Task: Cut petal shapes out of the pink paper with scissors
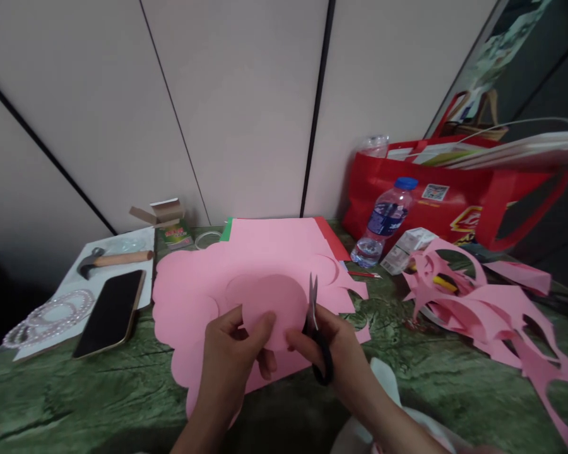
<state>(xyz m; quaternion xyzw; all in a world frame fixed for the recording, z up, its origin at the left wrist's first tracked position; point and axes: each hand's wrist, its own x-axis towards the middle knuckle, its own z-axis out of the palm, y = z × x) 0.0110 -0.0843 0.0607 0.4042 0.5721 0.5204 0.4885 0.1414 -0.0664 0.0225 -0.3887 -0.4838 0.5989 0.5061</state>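
My left hand [236, 353] pinches a round pink paper cutout [274, 302], thumb on top and fingers behind it. In my right hand [341, 353] are black-handled scissors [313, 302], blades pointing up and slightly apart beside the cutout's right edge. My right thumb and fingertip come close to the cutout's lower right edge; whether they touch it I cannot tell. Under both hands lies a large pink paper piece with scalloped edges [180, 284], partly hidden by my hands. Behind it is a stack of pink sheets [279, 233], with green and red sheets showing at its sides.
Pink paper scraps [492, 315] pile up at the right, near a water bottle [383, 221], a small white box [407, 249] and a red bag [388, 176]. At the left are a hammer [118, 258], a phone [111, 312] and a bead string [52, 318]. A pencil [364, 274] lies behind.
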